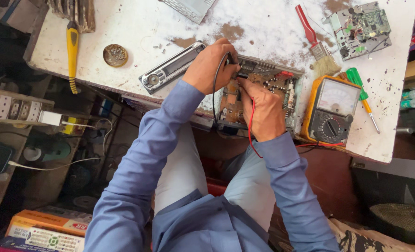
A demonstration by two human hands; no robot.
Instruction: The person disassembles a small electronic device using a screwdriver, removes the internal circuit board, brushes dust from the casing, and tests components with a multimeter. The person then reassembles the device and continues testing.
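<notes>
An opened car stereo unit with its brown circuit board (275,84) exposed lies on the worn white worktable (263,28). My left hand (212,65) holds a black test probe, its black lead looping down, with the tip on the board's far left part. My right hand (263,112) grips a red test probe on the board's middle, the red lead trailing under my wrist. Both leads run to an analogue multimeter (331,109) in an orange case, just right of the board. The stereo's detached silver faceplate (170,69) lies left of my left hand.
A red-handled brush (317,44), a green-handled screwdriver (360,88) and a disc-drive mechanism (361,28) lie at the right. A yellow-handled tool (72,46) and a small round tin (115,55) sit at the left. Power strips, cables and boxes crowd the floor on the left.
</notes>
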